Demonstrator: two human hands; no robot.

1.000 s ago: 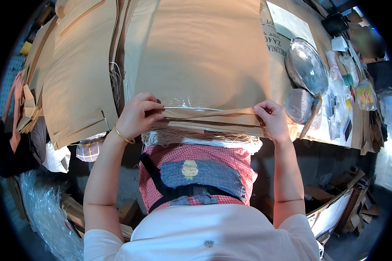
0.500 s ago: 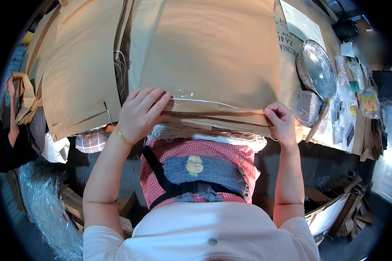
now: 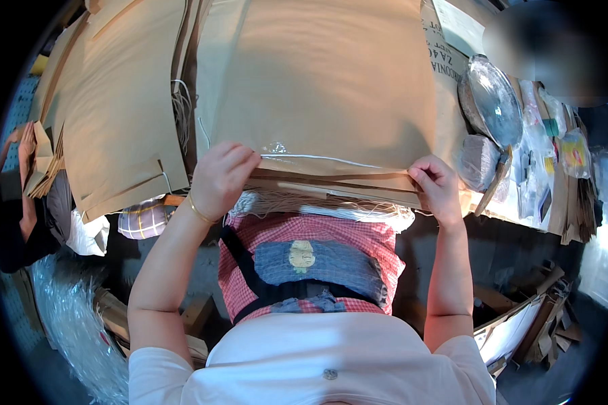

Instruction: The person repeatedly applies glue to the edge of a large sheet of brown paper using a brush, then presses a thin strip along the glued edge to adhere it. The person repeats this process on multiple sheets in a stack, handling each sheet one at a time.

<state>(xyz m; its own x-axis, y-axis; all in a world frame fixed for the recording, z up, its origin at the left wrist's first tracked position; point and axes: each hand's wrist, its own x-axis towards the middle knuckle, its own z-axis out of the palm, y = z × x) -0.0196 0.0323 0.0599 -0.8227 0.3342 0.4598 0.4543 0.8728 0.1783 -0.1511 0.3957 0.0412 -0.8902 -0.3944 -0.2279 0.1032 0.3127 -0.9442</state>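
Brown kraft-paper sheet (image 3: 324,88), broad and flat, fills the upper centre. At its lower edge the right hand (image 3: 440,191) pinches paper between closed fingers; the left hand (image 3: 221,181) curls over one thin white cord (image 3: 317,159), grip unclear. Even tension should keep everything straight.

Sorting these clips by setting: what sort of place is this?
Probably a paper-goods workshop, judging by large brown paper sheets spread out, a bundle of pale string along their near edge, and another person's hand at folded brown paper.
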